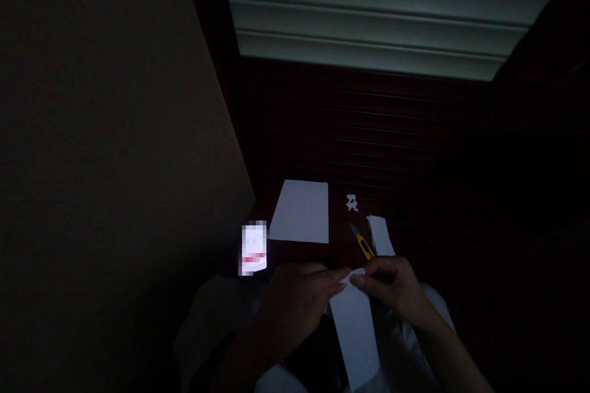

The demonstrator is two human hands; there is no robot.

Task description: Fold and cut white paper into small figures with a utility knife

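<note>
A long strip of white paper hangs down over my lap, its upper end between my two hands. My left hand pinches the top left edge with thumb and fingers. On the top right corner, my right hand is closed in a pinch as well. Just beyond my right fingers lies a yellow utility knife, its blade end pointing away from me. Beside the knife is a narrow piece of folded-looking white paper, partly covered by my right hand.
A larger white sheet lies flat on the dark table, with small white paper scraps to its right. At the left glows a lit, blurred-out screen. A wall rises on the left, and pale horizontal slats stand beyond the table.
</note>
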